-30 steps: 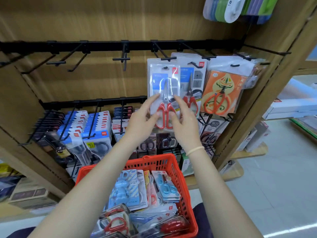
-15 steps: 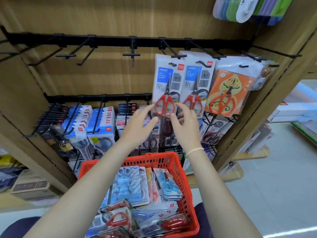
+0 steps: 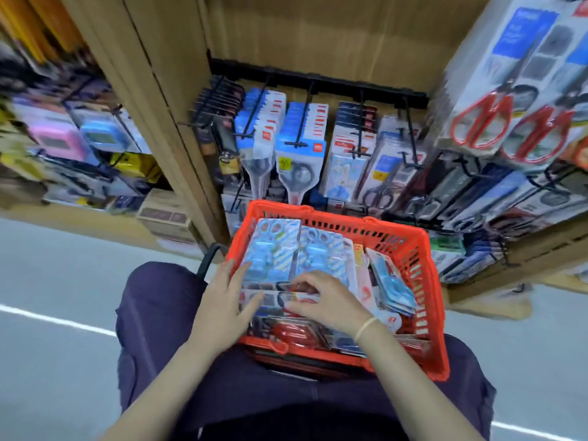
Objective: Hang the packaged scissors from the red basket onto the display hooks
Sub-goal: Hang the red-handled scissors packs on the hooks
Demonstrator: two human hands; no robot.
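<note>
**Desk:** What is in the frame?

**Photographer:** A seated person, the red basket (image 3: 416,249) on their lap in dark trousers (image 3: 159,313), both hands down among the packaged scissors (image 3: 273,246) that fill it. The basket sits in front of a wooden display unit (image 3: 165,90).

**Desk:** The hands?

**Photographer:** The left hand (image 3: 222,310) lies at the basket's near left edge, fingers straight and slightly spread, resting on the packs. The right hand (image 3: 331,303), a pale band (image 3: 366,327) at its wrist, is bent over a clear-fronted pack (image 3: 286,296) in the middle of the pile. Its fingertips are curled down onto the pack's top edge; whether they pinch it or only touch it, I cannot tell, as the frame is blurred there.

**Desk:** What else is in the basket?

**Photographer:** Blue children's scissor cards stand along the far side, blue-handled packs lean at the right wall, and a red-handled pair (image 3: 292,334) lies near the front rim.

**Desk:** And the display?

**Photographer:** Black display hooks (image 3: 305,122) on a rail carry rows of blue-and-white scissor cards just beyond the basket. At upper right, two packs of red-handled scissors (image 3: 483,119) hang side by side. The shelf bay at left is blurred.
</note>
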